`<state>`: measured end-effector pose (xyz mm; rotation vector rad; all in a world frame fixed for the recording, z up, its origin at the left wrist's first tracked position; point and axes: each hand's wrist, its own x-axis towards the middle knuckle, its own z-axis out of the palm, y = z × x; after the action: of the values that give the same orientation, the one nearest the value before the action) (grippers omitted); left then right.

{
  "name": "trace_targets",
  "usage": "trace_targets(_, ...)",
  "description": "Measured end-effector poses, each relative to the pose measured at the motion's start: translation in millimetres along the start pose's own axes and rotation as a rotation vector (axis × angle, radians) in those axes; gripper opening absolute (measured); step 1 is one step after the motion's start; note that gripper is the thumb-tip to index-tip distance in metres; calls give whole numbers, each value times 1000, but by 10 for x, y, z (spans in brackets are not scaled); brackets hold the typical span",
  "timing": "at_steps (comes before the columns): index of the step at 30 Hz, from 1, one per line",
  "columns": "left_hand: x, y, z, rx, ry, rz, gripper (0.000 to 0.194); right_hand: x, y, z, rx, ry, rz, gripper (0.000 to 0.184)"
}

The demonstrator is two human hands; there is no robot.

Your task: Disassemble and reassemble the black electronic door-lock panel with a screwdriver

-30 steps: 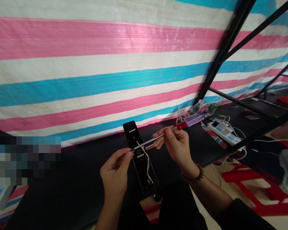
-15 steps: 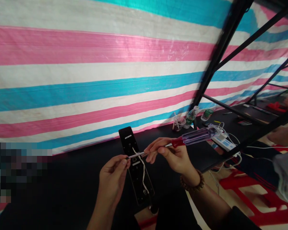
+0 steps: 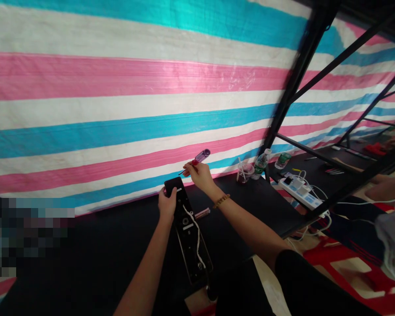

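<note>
A long black panel-like device (image 3: pixel 189 245) lies on the dark table, with a white cable (image 3: pixel 198 239) running along its face and hanging off the near end. My left hand (image 3: pixel 167 202) grips the far end of the device, thumb on top and fingers at its left edge. My right hand (image 3: pixel 197 173) is raised just beyond that end, closed around a screwdriver (image 3: pixel 201 156) with a clear purple and red handle. Its thin shaft points down to the left, apart from the device. A small pinkish packet-like object (image 3: pixel 202 213) lies beside the device on the right.
Behind the table (image 3: pixel 102 245) hangs a striped sheet (image 3: pixel 134 105). A plastic cup with a straw (image 3: pixel 245 172) and a bottle (image 3: pixel 262 164) stand at the back right, near a black metal frame (image 3: pixel 288 98). A power strip (image 3: pixel 301 193) with cables lies farther right. A person in grey (image 3: pixel 393 243) sits there near a red stool (image 3: pixel 345 267).
My left hand has left the screwdriver's tip and taken hold of the device's far end. My right hand has moved up and left with the screwdriver, its shaft now tilted down.
</note>
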<state>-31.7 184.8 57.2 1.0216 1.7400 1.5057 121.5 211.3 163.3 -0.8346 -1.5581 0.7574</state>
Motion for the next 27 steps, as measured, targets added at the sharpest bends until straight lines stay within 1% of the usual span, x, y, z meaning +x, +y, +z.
trace_targets(2, 54, -64, 55, -12, -3, 7, 50, 78, 99, 68, -92, -40, 5, 26)
trace_targets(4, 63, -102, 72, -21, 6, 18, 49, 107, 154, 106, -159, -71, -5, 26)
trace_targets(9, 68, -167, 77, -31, 19, 34, 50, 101, 225, 120, -213, -95, -9, 25)
trace_targets(14, 82, -190, 84, -36, 23, 44, 50, 103, 283, 103, -220, -109, 4, 25)
trace_targets(20, 69, -196, 85, -54, 18, 44, 51, 109, 325, 113, -209, -128, 21, 33)
trace_targets(24, 57, -182, 85, -84, 3, 29, 52, 132, 294, 119, -187, -121, 27, 36)
trace_targets(27, 48, -171, 85, -84, 7, 24, 51, 175, 241, 116, -189, -157, 9, 36)
